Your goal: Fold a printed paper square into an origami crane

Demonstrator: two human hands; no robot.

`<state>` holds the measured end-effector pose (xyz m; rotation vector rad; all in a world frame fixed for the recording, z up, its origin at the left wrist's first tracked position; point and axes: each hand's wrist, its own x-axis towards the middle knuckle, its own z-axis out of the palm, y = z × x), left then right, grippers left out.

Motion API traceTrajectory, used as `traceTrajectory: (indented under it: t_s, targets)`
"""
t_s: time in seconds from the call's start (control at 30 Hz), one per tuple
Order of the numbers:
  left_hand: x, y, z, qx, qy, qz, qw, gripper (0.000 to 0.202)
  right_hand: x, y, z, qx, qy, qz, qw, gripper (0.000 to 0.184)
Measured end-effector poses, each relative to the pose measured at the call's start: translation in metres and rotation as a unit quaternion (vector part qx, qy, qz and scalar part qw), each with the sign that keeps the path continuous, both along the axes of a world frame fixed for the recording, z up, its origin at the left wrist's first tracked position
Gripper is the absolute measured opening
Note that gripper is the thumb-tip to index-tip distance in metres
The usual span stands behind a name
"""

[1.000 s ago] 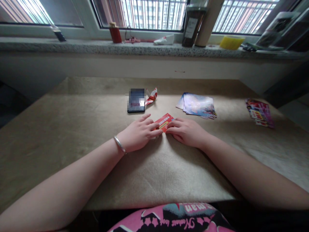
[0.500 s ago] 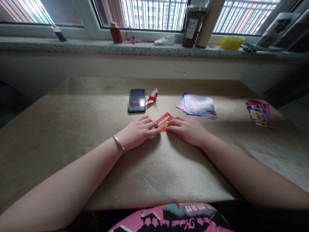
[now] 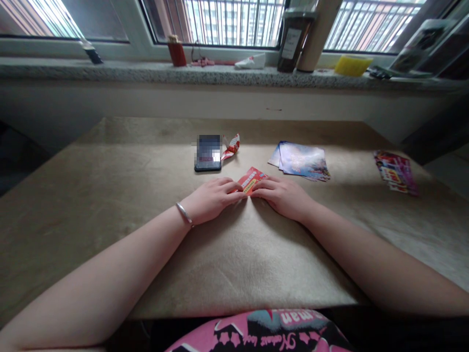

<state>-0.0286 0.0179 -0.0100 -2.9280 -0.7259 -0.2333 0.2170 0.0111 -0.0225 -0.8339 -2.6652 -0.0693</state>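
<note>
A small red card packet stands tilted on the beige table at the centre. My left hand, with a silver bracelet on the wrist, pinches the packet's near left edge with closed fingers. My right hand pinches its near right edge, fingers curled together. Both hands rest on the tabletop, fingertips almost touching. The packet's lower part is hidden behind my fingers.
A dark phone and a torn red wrapper lie just beyond the hands. A fan of picture cards lies to the right, and more colourful cards at the far right edge. The windowsill holds jars and small items.
Both hands have slid slightly away from me with the packet. My left fingers have curled in tighter, and the packet is tipped up more steeply.
</note>
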Motion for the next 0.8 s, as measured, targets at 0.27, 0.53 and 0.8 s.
traceTrajectory:
  t_s: [0.27,0.53,0.8]
  targets:
    - [0.0055,-0.0019,-0.0036,0.013,0.002,0.037,0.999,0.031,-0.0036,0.0010,0.0015,-0.012,-0.014,-0.009,1.000,0.029]
    - [0.0009,-0.0040,0.0001,0.033,0.018,0.038,0.999,0.027,-0.0012,0.0012,0.0008,-0.001,-0.014,-0.002,1.000,0.028]
    - [-0.0035,-0.0040,0.0057,0.044,0.031,0.035,0.998,0.025,-0.0023,-0.0005,0.0032,-0.010,-0.007,-0.006,1.000,0.029]
